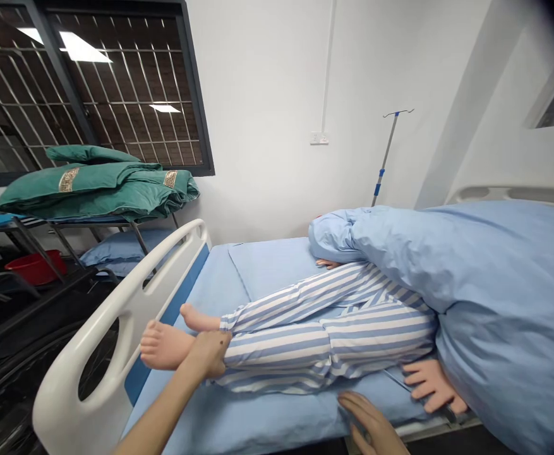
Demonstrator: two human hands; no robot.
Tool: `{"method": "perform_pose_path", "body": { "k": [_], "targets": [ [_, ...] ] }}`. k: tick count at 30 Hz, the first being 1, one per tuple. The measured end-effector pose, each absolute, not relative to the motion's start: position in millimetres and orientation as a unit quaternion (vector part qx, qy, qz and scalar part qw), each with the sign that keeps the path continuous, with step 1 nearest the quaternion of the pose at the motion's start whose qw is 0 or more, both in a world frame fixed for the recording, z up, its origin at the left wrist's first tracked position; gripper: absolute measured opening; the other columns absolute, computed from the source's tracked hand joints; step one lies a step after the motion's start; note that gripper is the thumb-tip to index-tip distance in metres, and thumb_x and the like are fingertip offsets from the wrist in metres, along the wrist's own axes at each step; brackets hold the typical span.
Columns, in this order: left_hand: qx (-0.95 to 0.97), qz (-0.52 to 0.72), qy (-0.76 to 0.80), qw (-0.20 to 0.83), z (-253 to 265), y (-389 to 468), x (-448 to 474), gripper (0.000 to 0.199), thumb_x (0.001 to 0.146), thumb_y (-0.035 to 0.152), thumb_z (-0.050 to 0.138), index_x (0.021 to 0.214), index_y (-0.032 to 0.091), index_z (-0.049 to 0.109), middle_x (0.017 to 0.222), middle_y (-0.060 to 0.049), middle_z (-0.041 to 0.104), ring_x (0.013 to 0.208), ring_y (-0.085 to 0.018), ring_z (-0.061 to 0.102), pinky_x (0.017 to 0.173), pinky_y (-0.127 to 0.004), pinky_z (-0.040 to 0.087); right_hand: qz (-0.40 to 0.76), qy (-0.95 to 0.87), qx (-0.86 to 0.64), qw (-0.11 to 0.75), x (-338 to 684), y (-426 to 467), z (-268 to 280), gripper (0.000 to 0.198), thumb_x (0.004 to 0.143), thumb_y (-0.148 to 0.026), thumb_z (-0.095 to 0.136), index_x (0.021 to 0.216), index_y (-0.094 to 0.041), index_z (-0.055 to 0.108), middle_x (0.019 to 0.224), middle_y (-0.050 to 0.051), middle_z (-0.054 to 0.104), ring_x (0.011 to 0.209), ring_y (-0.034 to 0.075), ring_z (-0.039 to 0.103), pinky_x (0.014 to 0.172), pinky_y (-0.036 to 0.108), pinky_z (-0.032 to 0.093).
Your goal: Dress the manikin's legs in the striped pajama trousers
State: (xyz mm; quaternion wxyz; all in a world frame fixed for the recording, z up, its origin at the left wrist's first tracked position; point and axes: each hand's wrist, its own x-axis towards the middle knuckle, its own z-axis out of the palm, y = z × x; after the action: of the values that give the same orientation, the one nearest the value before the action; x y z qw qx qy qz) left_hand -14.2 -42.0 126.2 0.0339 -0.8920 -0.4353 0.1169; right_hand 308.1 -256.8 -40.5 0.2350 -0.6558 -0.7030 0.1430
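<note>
A mannequin in blue-and-white striped pyjama trousers (277,347) lies on the bed with its legs stretched to the left. My left hand (210,354) is closed round its nearer ankle, at the trouser cuff; the fingertips are hidden. Just left of that hand shows the mannequin's bare foot (165,346), and its other foot (198,318) lies behind. My right hand (371,424) is at the near mattress edge, below the thigh, fingers stretched out and holding nothing. Farther right, the mannequin's hand (432,384) rests palm down. A blue quilt (485,272) covers its upper body.
A white footboard (72,385) closes off the bed's left end. The light blue sheet (258,262) covers the mattress. Behind stand an IV pole (385,164) and, at left, green folded bedding (110,189) on a metal-framed stand. A red basin (37,268) and a wheelchair wheel (11,392) are at left.
</note>
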Motion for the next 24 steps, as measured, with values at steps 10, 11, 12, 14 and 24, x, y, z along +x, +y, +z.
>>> {"method": "perform_pose_path", "body": {
  "k": [10,11,12,14,24],
  "targets": [
    [-0.897,0.128,-0.406,0.114,190,-36,-2,0.035,0.054,0.013,0.046,0.087,0.02,0.051,0.083,-0.005,0.062,0.076,-0.024,0.057,0.068,-0.036,0.039,0.07,-0.629,-0.757,0.161,301,-165,-45,0.052,0.074,-0.03,0.042,0.121,-0.009,0.046,0.125,0.016,0.044,0.118,0.03,0.034,0.099,0.041,0.027],
    [-0.898,0.13,-0.405,0.114,186,-36,-3,0.035,0.054,0.013,0.045,0.087,0.02,0.051,0.083,-0.005,0.062,0.076,-0.024,0.057,0.067,-0.036,0.039,0.065,-0.623,-0.763,0.161,305,-160,-45,0.047,0.076,-0.031,0.041,0.116,-0.01,0.051,0.12,0.016,0.049,0.114,0.03,0.039,0.097,0.041,0.028],
    [-0.899,0.132,-0.402,0.113,182,-36,-5,0.035,0.053,0.012,0.045,0.088,0.019,0.051,0.084,-0.005,0.062,0.076,-0.024,0.056,0.067,-0.036,0.039,0.06,-0.616,-0.769,0.16,309,-157,-45,0.042,0.077,-0.031,0.04,0.111,-0.011,0.055,0.115,0.015,0.053,0.11,0.03,0.043,0.096,0.041,0.029],
    [-0.902,0.131,-0.396,0.11,172,-34,-8,0.037,0.053,0.012,0.045,0.089,0.018,0.051,0.086,-0.006,0.062,0.077,-0.024,0.056,0.067,-0.036,0.039,0.045,-0.606,-0.778,0.16,310,-156,-45,0.036,0.079,-0.029,0.038,0.103,-0.012,0.059,0.107,0.015,0.057,0.104,0.03,0.048,0.093,0.041,0.031],
    [-0.902,0.124,-0.399,0.109,196,-36,-2,0.032,0.054,0.013,0.046,0.085,0.019,0.051,0.079,-0.006,0.06,0.075,-0.026,0.056,0.064,-0.037,0.037,0.086,-0.72,-0.657,0.205,235,-165,-45,0.048,0.077,-0.032,0.041,0.123,-0.018,0.045,0.126,0.011,0.044,0.115,0.027,0.038,0.097,0.04,0.029]
  ]
}}
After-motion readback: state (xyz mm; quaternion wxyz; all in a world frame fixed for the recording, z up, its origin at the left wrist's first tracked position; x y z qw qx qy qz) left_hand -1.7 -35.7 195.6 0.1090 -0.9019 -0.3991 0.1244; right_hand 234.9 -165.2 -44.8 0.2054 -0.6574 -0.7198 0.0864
